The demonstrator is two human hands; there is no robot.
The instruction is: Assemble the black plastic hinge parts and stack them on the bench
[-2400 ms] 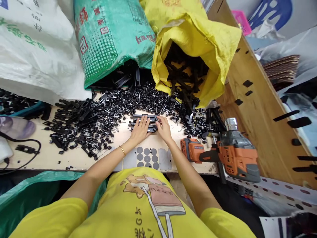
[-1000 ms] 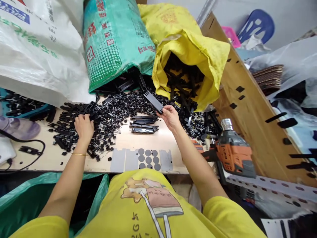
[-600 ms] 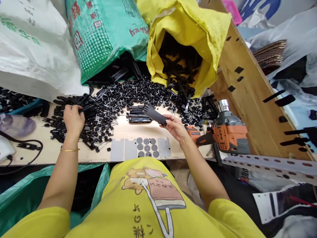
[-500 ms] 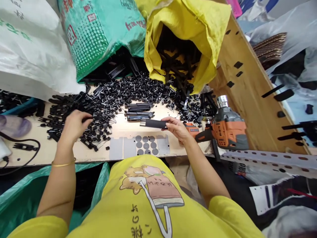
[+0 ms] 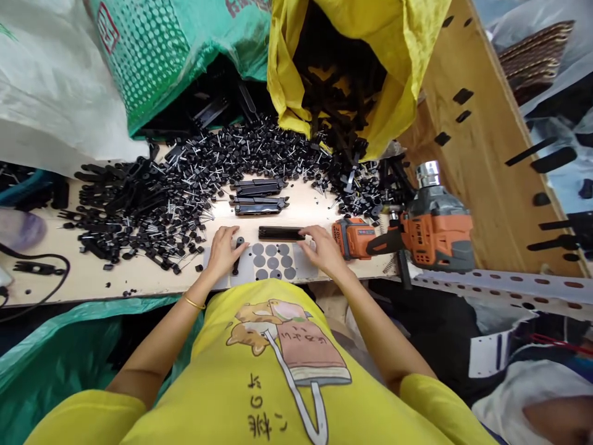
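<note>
My left hand (image 5: 223,252) is closed at the thumb and fingers around a small black part with a round end (image 5: 236,259), above the grey sheets at the table's front edge. To its right, the fingertips of my right hand (image 5: 323,248) grip the right end of a long black bar (image 5: 280,233), level across the tabletop. Whether the bar rests on the wood or hangs just over it, I cannot tell. Behind it lie two black bars with jaw-like ends: a nearer one (image 5: 262,207) and a farther one (image 5: 259,187).
An orange cordless power tool (image 5: 435,238) lies right of my hands. A heap of small black pieces with metal pins (image 5: 241,151) curves behind. A green bag (image 5: 152,62) and a yellow bag (image 5: 287,93) stand at the back, a wooden board (image 5: 486,136) at right.
My left hand has come from the heap at left to the middle, now with a small black part. The bar in my right hand has turned, its silver end now out of sight.
</note>
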